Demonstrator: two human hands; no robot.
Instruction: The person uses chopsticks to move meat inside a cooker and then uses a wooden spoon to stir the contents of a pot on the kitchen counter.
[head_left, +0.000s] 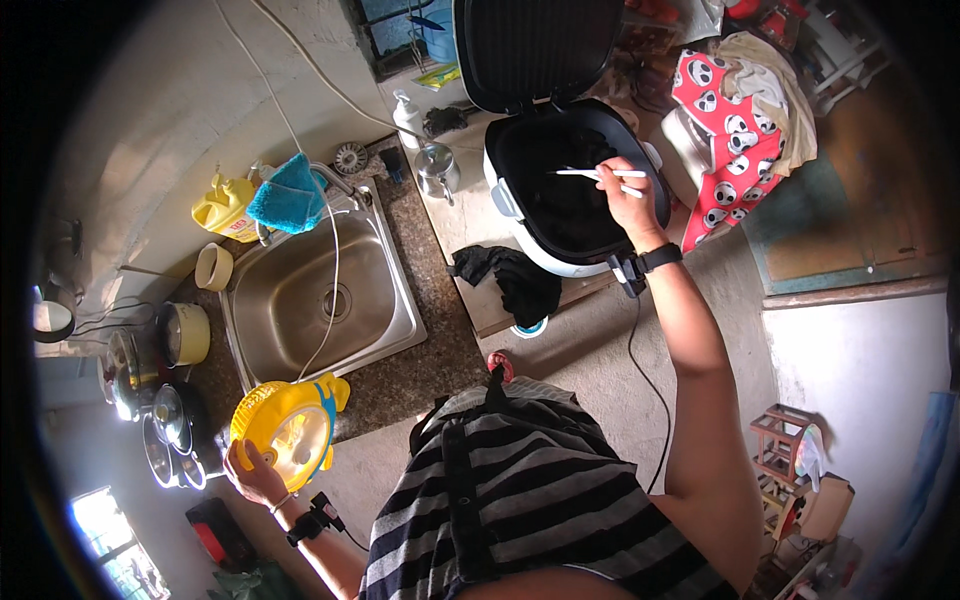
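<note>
My right hand (628, 199) grips a pair of slim white sticks, seemingly chopsticks (581, 173), over the black pan (559, 202) of a white electric skillet. Its ribbed black lid (536, 52) stands raised on the hinge at the back. Dark, indistinct shapes lie in the pan; I cannot tell what they are. At the lower left, my left hand (255, 474) holds the rim of a yellow corded appliance (289, 431) with a round clear face and blue trim. That appliance is tilted beside the near edge of the steel sink (319, 296).
A black cloth (517, 281) hangs over the counter edge before the skillet. Between skillet and sink stand a small metal pot (436, 171) and a white pump bottle (407, 120). A blue cloth (289, 196) drapes over the faucet. Pots (172, 427) line the left; a white cord (335, 262) crosses the sink.
</note>
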